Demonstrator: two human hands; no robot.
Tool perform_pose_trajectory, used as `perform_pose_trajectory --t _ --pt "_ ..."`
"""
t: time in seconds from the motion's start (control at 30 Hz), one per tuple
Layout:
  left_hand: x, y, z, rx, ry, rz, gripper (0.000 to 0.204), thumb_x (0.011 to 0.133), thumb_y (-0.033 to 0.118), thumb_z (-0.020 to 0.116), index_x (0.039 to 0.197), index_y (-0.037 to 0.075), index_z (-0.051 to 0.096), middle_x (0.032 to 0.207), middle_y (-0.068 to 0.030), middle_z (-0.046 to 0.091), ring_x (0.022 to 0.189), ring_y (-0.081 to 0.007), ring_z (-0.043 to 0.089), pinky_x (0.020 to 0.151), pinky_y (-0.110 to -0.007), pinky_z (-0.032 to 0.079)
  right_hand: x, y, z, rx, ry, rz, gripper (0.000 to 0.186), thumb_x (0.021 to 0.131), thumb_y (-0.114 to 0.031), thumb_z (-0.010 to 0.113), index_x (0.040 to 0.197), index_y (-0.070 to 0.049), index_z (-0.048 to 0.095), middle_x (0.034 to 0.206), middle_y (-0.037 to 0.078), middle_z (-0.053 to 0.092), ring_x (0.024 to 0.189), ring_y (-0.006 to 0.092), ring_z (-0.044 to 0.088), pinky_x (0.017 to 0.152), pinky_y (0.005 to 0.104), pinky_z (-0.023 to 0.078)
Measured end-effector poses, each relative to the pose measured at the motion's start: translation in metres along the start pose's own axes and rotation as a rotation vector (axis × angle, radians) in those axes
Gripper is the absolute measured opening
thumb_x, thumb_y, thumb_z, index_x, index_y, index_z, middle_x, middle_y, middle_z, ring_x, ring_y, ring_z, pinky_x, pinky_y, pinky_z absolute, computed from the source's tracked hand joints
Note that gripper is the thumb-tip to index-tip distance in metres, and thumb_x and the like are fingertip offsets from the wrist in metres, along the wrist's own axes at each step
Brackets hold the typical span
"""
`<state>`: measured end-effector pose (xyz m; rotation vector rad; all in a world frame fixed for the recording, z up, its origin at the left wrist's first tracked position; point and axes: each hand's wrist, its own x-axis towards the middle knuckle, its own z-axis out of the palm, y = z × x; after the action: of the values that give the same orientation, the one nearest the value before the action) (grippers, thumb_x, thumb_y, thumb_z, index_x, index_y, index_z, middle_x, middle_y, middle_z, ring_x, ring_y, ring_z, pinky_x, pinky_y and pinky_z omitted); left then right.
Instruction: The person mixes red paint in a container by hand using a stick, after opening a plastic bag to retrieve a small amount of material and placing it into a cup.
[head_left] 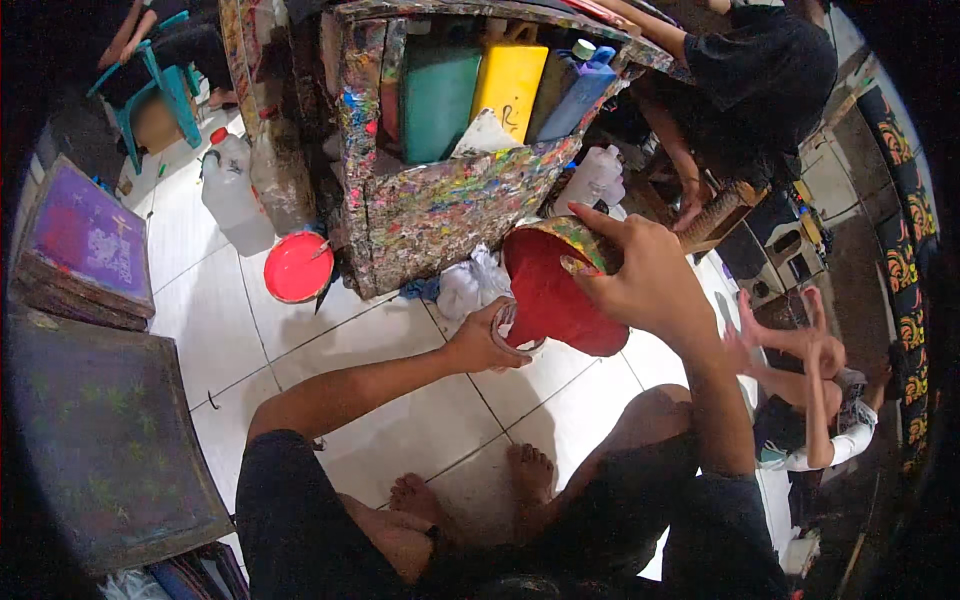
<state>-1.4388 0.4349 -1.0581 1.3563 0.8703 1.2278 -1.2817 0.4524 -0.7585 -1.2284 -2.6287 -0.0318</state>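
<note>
While right hand [640,270], thumb and fingers part-spread, grips tilted red-coated tub [570,300], left hand [478,340] curls around small cup [512,332] beside its edge — steeper tilt or slipping cup could spill red onto tiles [200,310].

paint-stained tub [560,290] | red inside | tipped | small cup [509,326] | just beside tub's left edge

White floor tiles [215,350] carry a red-capped translucent jug [236,195], a round red dish [295,270], a crumpled white plastic bag [470,287] and a paint-crusted cabinet [455,215] holding a green jerrycan [437,105], a yellow jerrycan [508,85] and a blue container [578,105].
</note>
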Motion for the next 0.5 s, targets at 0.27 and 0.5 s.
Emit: perform_pose_trajectory --t 0.27,0.5 --pt "-0.005 0.034 0.001 -0.019 -0.094 -0.251 0.083 0.073 0.002 0.083 0.139 0.007 0.033 0.106 -0.0133 0.064 0.075 -0.0175 0.067 0.061 -0.031 0.059 -0.002 -0.005 -0.003 -0.015 -0.019 0.046 0.065 0.073 -0.043 0.072 0.132 -0.016 0.062 0.085 0.024 0.060 0.081 0.0392 0.063 0.077 0.0464 0.049" --pt "-0.007 0.005 -0.006 -0.066 -0.070 -0.191 0.082 0.073 0.007 0.085 0.138 0.006 0.035 0.092 -0.0082 0.067 0.069 -0.0124 0.066 0.055 -0.027 0.055 -0.002 -0.010 -0.001 0.006 -0.004 0.010 0.064 0.074 -0.039 0.075 0.132 -0.016 0.062 0.083 0.024 0.059 0.078 0.0377 0.062 0.076 0.0453 0.047"
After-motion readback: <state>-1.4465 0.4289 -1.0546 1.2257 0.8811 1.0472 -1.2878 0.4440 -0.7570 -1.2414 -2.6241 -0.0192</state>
